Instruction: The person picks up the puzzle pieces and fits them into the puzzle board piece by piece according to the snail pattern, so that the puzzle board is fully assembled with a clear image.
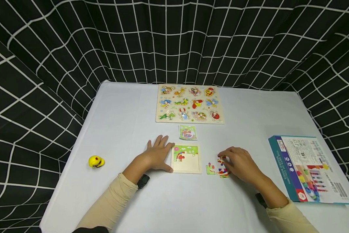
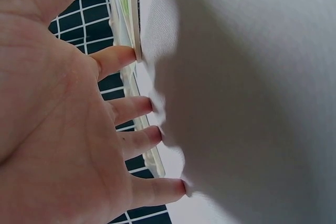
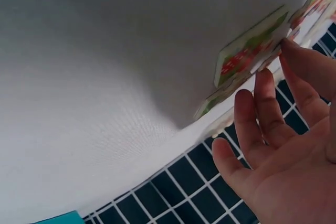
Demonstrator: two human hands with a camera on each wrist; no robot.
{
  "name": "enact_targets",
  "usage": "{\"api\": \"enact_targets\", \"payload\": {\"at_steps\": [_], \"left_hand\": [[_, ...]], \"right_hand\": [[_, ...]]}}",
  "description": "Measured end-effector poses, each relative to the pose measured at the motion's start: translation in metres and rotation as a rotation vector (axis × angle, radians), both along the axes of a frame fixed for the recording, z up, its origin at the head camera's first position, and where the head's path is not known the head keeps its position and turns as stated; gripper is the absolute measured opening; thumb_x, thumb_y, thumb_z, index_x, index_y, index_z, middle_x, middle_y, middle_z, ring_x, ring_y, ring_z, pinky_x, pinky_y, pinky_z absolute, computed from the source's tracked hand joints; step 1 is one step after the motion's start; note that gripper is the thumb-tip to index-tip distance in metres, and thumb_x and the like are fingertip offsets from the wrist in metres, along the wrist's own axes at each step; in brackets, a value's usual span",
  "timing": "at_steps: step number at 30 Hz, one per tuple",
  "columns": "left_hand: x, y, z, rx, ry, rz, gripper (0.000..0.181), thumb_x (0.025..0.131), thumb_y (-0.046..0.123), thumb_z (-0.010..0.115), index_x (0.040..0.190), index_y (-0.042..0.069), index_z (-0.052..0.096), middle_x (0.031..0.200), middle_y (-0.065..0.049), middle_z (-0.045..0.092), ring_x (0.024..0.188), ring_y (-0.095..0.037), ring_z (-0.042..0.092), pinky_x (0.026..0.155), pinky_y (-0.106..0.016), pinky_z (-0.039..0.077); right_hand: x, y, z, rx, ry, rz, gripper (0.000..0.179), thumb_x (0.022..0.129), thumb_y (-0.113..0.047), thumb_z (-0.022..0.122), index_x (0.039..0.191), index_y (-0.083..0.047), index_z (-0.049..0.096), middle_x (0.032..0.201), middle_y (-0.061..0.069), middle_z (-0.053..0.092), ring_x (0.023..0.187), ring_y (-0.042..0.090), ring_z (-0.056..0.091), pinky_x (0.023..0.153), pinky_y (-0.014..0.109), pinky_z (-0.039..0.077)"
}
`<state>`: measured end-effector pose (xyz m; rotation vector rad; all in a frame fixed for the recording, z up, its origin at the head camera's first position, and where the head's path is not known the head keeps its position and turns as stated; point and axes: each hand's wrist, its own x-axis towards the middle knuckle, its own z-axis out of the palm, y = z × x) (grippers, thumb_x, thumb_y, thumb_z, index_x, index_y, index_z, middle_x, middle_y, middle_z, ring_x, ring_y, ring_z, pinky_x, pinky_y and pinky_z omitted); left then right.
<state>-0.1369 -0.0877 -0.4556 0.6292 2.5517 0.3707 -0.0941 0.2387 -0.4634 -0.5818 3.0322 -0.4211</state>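
A small square wooden puzzle tray [image 1: 189,166] lies mid-table, with several picture pieces [image 1: 189,149] fitted along its top and upper left. My left hand [image 1: 156,156] spreads its fingers at the tray's left side, the thumb and index finger touching its edge; the left wrist view shows the fingertips [image 2: 147,104] resting on the cloth. Right of the tray are loose puzzle pieces [image 1: 210,169] in red, white, blue and green. Among them my right hand [image 1: 241,163] pinches one puzzle piece [image 1: 221,160] between thumb and fingers; the fingers partly hide it.
Above the tray lies a small picture card [image 1: 187,132], and beyond it a wooden insect peg board [image 1: 190,104]. A yellow toy [image 1: 96,161] sits at left. On the right lies a blue-edged box [image 1: 309,170]. Black grid-patterned curtain [image 1: 186,42] surrounds the white table.
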Motion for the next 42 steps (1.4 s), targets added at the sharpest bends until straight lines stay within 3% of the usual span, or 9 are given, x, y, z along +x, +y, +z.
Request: {"api": "enact_targets", "payload": {"at_steps": [6, 13, 18, 34, 38, 42], "left_hand": [[0.0, 0.003, -0.003, -0.001, -0.02, -0.007, 0.103, 0.07, 0.051, 0.083, 0.151, 0.017, 0.031, 0.162, -0.016, 0.008, 0.149, -0.038, -0.001, 0.111, -0.069, 0.009], [-0.001, 0.003, -0.005, -0.012, -0.023, -0.003, 0.103, 0.069, 0.052, 0.083, 0.152, 0.017, 0.03, 0.162, -0.016, 0.007, 0.149, -0.038, -0.001, 0.111, -0.069, 0.009], [-0.001, 0.002, -0.004, -0.014, -0.02, -0.006, 0.103, 0.07, 0.052, 0.083, 0.151, 0.017, 0.031, 0.162, -0.017, 0.009, 0.149, -0.039, 0.001, 0.11, -0.07, 0.01], [-0.001, -0.002, 0.003, -0.025, 0.008, -0.011, 0.101, 0.07, 0.053, 0.082, 0.151, 0.016, 0.032, 0.161, -0.017, 0.011, 0.148, -0.04, 0.003, 0.11, -0.07, 0.012], [-0.001, -0.001, 0.004, -0.022, 0.013, -0.01, 0.101, 0.07, 0.052, 0.082, 0.15, 0.016, 0.033, 0.161, -0.017, 0.012, 0.148, -0.039, 0.004, 0.11, -0.07, 0.012], [-0.001, -0.001, 0.003, -0.027, 0.007, -0.008, 0.102, 0.07, 0.053, 0.082, 0.151, 0.016, 0.032, 0.161, -0.017, 0.011, 0.148, -0.039, 0.003, 0.11, -0.07, 0.012]], "right_hand": [[-0.002, -0.01, 0.003, 0.024, 0.044, 0.068, 0.028, 0.074, -0.008, 0.082, 0.101, -0.01, 0.075, 0.1, 0.005, 0.07, 0.101, 0.031, 0.063, 0.097, 0.056, 0.041], [-0.009, -0.056, 0.008, 0.004, 0.114, 0.253, 0.027, 0.073, -0.015, 0.085, 0.099, -0.014, 0.076, 0.098, 0.0, 0.071, 0.098, 0.023, 0.063, 0.095, 0.047, 0.043], [-0.015, -0.083, 0.009, 0.003, 0.118, 0.315, 0.025, 0.075, -0.017, 0.083, 0.099, -0.015, 0.075, 0.097, -0.002, 0.069, 0.096, 0.022, 0.061, 0.096, 0.046, 0.042], [-0.023, -0.106, 0.003, 0.093, 0.204, 0.33, 0.022, 0.077, -0.02, 0.083, 0.098, -0.016, 0.078, 0.094, -0.001, 0.069, 0.097, 0.023, 0.061, 0.099, 0.047, 0.041], [-0.022, -0.107, 0.003, 0.093, 0.185, 0.319, 0.023, 0.077, -0.02, 0.082, 0.099, -0.016, 0.078, 0.095, -0.002, 0.069, 0.099, 0.023, 0.061, 0.1, 0.049, 0.04], [-0.02, -0.104, 0.008, 0.052, 0.105, 0.319, 0.026, 0.079, -0.018, 0.081, 0.104, -0.015, 0.076, 0.099, -0.002, 0.069, 0.103, 0.024, 0.06, 0.1, 0.053, 0.039]]}}
